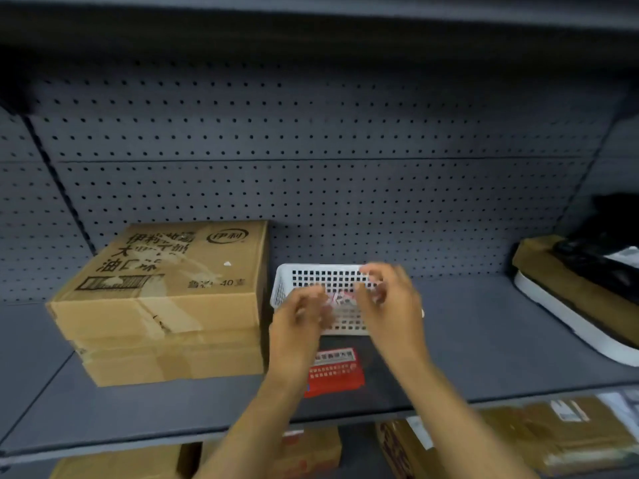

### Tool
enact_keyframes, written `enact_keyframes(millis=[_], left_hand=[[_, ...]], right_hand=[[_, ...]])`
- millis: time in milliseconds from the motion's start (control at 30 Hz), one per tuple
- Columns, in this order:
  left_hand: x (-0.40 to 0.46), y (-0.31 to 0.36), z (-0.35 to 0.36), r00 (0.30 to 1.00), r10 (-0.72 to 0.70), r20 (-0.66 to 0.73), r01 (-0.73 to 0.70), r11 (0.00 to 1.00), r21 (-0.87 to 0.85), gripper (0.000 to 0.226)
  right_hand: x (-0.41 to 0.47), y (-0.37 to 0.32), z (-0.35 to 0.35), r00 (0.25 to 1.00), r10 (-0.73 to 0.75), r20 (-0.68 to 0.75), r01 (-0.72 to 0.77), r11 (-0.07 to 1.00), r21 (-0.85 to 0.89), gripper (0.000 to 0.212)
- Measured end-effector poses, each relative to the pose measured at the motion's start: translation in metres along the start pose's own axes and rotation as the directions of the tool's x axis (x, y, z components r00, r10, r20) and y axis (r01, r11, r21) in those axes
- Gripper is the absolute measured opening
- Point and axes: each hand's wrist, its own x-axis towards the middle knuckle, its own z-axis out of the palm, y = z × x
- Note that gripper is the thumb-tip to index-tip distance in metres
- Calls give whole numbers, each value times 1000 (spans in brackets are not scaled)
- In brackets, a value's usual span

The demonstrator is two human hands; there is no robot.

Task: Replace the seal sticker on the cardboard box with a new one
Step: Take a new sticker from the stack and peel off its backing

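On grey shelf (pixel 484 340), cardboard box (pixel 166 299) — "40" legible, both hands (pixel 345 309) pinching small blurred sticker (pixel 340 299) over white basket (pixel 311 278).

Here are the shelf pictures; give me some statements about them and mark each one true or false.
1. The cardboard box stands left of the white basket. True.
2. The red sticker sheet lies inside the basket. False: it lies on the shelf, in front of the basket.
3. Both hands, left hand and right hand, are over the basket. True.
4. The basket is black. False: it is white.
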Motion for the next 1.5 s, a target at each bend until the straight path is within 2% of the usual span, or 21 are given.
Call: enact_keyframes(millis=[67,100,133,200,267,300,400,467,567,667,733,833,933,1000,1067,1100,1167,1233,1300,1400,1500], left_hand=[[-14,-42,0,994,96,-60,-84,980,181,9],[-23,-64,-1,978,205,-34,-182,922,343,10],[-32,-83,-3,948,314,54,-298,815,498,14],[-42,-102,-10,860,418,291,-501,587,636,24],[-35,-103,-11,806,392,443,-587,438,681,34],[-30,-97,-9,801,364,475,-596,404,694,38],[-19,-81,7,784,342,518,-616,319,721,39],[-12,-72,20,794,318,517,-598,262,757,39],[-7,-65,31,791,265,551,-603,186,776,38],[-7,-73,36,760,293,581,-634,138,761,30],[-8,-74,37,760,297,578,-635,145,759,28],[-7,-73,38,761,254,597,-640,150,753,31],[-6,-75,38,750,239,617,-659,189,728,27],[-6,-75,38,752,240,614,-658,205,725,28],[-8,-74,37,763,266,588,-645,269,715,32],[-9,-73,37,775,293,560,-632,343,695,31],[-14,-59,40,818,324,476,-571,558,602,24],[-20,-34,44,874,287,392,-444,801,402,12],[-23,-7,47,923,203,326,-256,958,129,17],[-22,27,44,964,87,250,-51,987,-150,11],[-16,50,36,967,79,242,-12,964,-267,14]], right_hand=[[-20,32,12,1000,-28,10,29,988,-152,13],[-29,46,15,999,-42,2,42,968,-246,16],[-37,57,19,998,-51,20,55,945,-322,20],[-43,64,24,994,-98,50,110,916,-387,24],[-39,65,24,995,-83,59,100,909,-406,25],[-37,65,22,997,-57,57,75,913,-401,23],[-35,66,3,998,-8,62,35,894,-447,16],[-36,69,-11,990,107,93,-35,820,-571,13],[-40,74,-22,904,401,152,-154,635,-757,46],[-46,72,-22,866,470,172,-142,561,-815,60],[-48,67,-18,849,492,194,-140,563,-814,58],[-43,62,-20,796,576,184,-272,613,-742,45],[-38,62,-27,759,617,207,-510,762,-399,30],[-37,57,-34,775,596,210,-545,798,-257,27],[-37,51,-39,825,544,155,-511,834,-206,32],[-37,46,-42,848,515,126,-493,853,-170,36],[-38,34,-47,896,439,69,-434,897,-77,42],[-38,19,-50,959,284,23,-284,959,15,41],[-34,3,-50,994,105,-26,-104,993,64,36],[-23,-14,-46,993,-83,-82,89,994,71,33],[-11,-27,-42,969,-224,-102,230,972,50,29]])
